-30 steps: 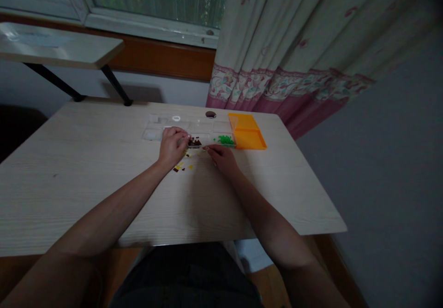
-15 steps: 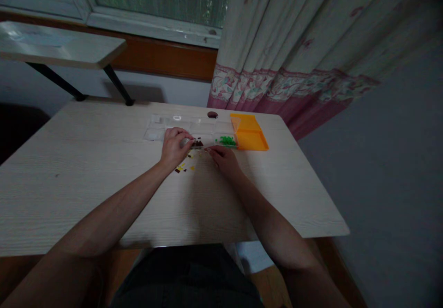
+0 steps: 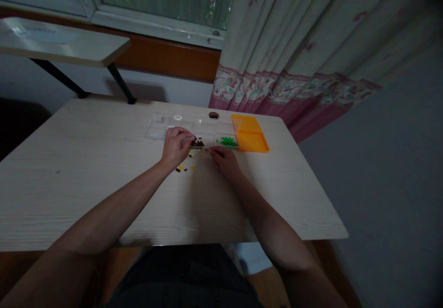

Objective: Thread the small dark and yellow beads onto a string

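Observation:
A clear compartment box [image 3: 162,126] lies on the far middle of the pale wooden table [image 3: 86,179]. One compartment holds small brown pieces [image 3: 198,143], another holds green pieces [image 3: 226,140]. My left hand [image 3: 176,145] rests at the box's near edge with its fingers curled in a pinch over the brown pieces; what it grips is too small to make out. My right hand [image 3: 224,157] lies just in front of the box, fingertips pressed together at its near rim. A few yellow and brown pieces [image 3: 183,167] lie loose on the table below my left hand.
An orange lid [image 3: 249,135] lies open at the box's right end. A round cable hole [image 3: 213,115] sits behind the box. A second table [image 3: 62,45] stands at the back left under the window. A patterned curtain [image 3: 294,68] hangs at the right.
Both hands have stayed at the box's near edge with only slight finger movement. The view has shifted a little as my head moved.

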Available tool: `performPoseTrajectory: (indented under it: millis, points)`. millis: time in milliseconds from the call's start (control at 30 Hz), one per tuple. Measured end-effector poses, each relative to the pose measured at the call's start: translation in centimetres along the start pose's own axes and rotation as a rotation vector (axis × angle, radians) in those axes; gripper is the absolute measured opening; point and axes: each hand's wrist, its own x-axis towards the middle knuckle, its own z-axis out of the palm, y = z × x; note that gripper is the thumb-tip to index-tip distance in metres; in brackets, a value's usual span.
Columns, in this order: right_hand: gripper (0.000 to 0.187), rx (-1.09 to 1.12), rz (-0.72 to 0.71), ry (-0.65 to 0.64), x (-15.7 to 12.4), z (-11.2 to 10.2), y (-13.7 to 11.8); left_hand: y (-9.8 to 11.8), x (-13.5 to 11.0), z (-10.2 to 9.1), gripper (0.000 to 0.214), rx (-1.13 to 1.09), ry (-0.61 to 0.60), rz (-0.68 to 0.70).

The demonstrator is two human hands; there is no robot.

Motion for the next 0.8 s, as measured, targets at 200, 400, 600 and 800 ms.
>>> performPoseTrajectory:
  millis: [200, 400, 600, 800]
  points:
    - [0.030, -0.195, -0.124, 0.005, -0.3, 0.5, 0.2, 0.3, 0.1, -0.2, 0.019, -0.020, 0.002, -0.008]
    - [0.029, -0.592, -0.229, -0.106, -1.4, 2.7, -1.5, 0.3, 0.2, -0.2, 0.018, -0.031, 0.015, -0.031]
    - [0.039, -0.739, -0.257, -0.163, -1.7, 3.4, -2.2, 0.5, 0.3, -0.3, 0.018, -0.052, 0.034, -0.034]
    - [0.034, -0.723, -0.263, -0.162, -1.6, 3.4, -1.8, 0.5, 0.3, -0.4, 0.019, -0.053, 0.005, -0.054]
